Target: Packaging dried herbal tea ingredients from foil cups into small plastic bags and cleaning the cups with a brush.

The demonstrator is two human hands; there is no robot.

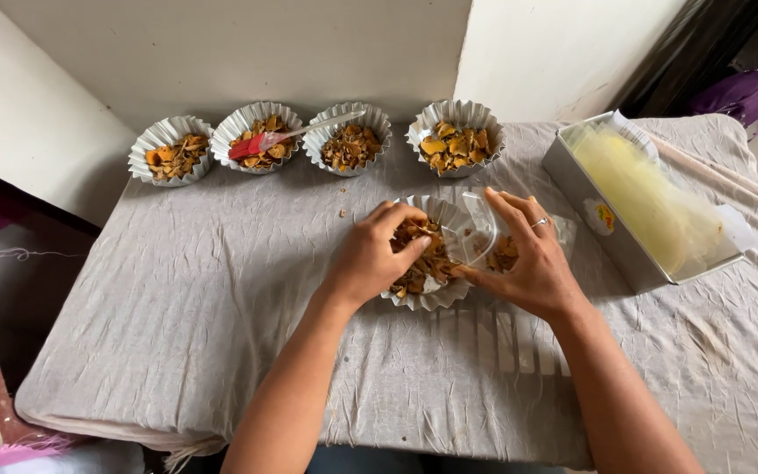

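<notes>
A fluted foil cup [432, 294] of brown and orange dried chips sits on the cloth in front of me. My left hand [372, 254] rests in it, fingers pinched on some chips. My right hand [532, 254], a ring on one finger, holds a clear plastic pouch [477, 230] open at the cup's right rim; some chips show inside the pouch. Both hands meet over the cup.
Four more foil cups of chips line the table's back: far left [169, 151], a second [256, 136] with a red silicone spatula [267, 140] laid across, a third [346, 139], a fourth [455, 137]. A metal tin [601, 219] of clear bags stands right. Crumpled grey cloth [186, 298] covers the table.
</notes>
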